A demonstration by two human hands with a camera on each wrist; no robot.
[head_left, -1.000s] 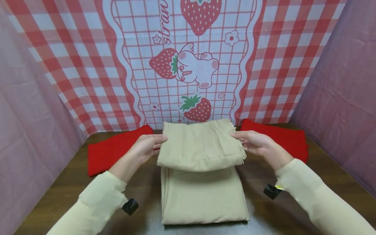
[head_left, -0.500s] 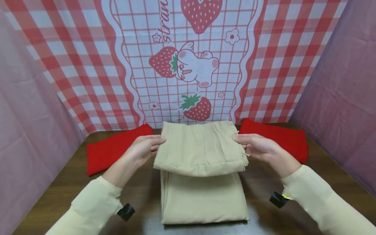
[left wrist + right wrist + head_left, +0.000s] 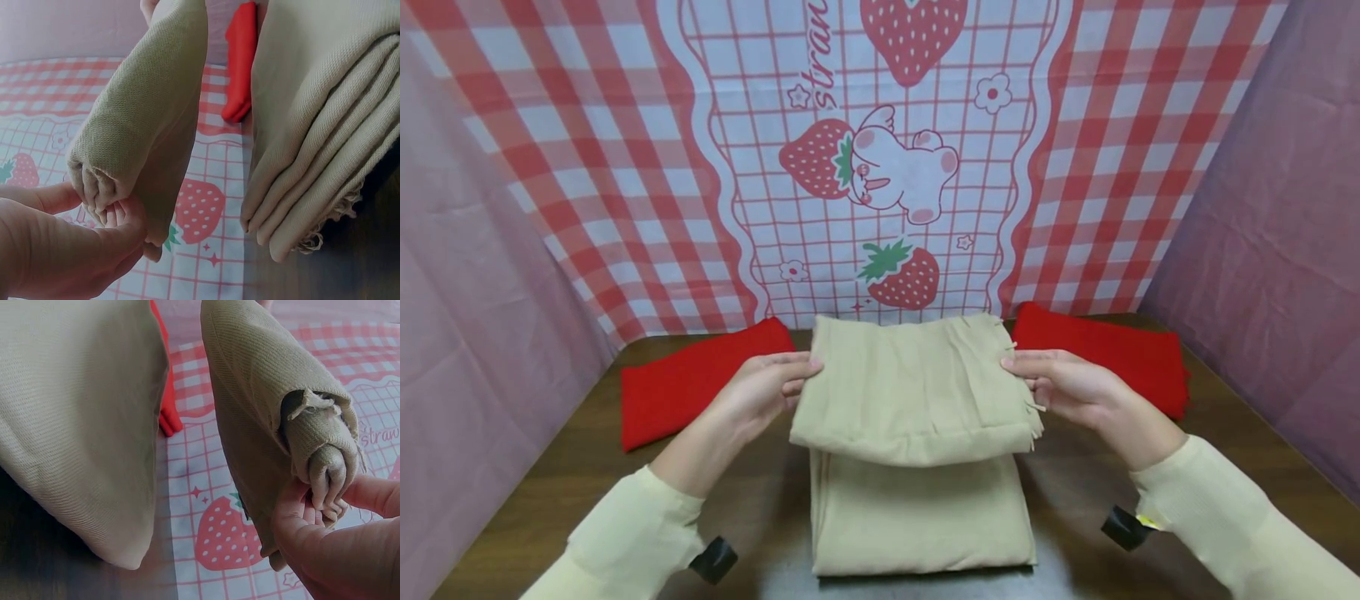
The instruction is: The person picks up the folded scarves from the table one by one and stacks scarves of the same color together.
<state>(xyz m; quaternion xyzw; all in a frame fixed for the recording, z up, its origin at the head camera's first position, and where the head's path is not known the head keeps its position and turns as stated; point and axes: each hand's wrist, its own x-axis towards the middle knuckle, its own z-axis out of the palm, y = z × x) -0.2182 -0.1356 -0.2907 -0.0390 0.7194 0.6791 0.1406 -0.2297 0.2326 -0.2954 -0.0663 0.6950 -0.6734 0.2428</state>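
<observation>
A folded beige scarf (image 3: 913, 387) with fringe along its right side is held up above a folded beige cloth (image 3: 921, 521) on the table. My left hand (image 3: 763, 387) pinches the scarf's left edge between thumb and fingers. At the right edge, beside the fringe, my right hand (image 3: 1071, 387) pinches it the same way. In the left wrist view, the gathered layers of the scarf (image 3: 147, 100) show between thumb and fingers. The right wrist view shows a rolled end of the scarf (image 3: 269, 369) with loose threads. The lower cloth (image 3: 325, 125) has several layers.
A folded red cloth (image 3: 700, 379) lies at the back left of the brown table (image 3: 565, 500). Another red cloth (image 3: 1105, 358) lies at the back right. A strawberry-print checked curtain (image 3: 880, 167) hangs behind the table, with pink drapes (image 3: 1262, 250) at both sides.
Both hands have drawn the held scarf slightly down and towards me, with the right hand shifting a little to the right. The lower beige cloth and the red cloths have stayed put.
</observation>
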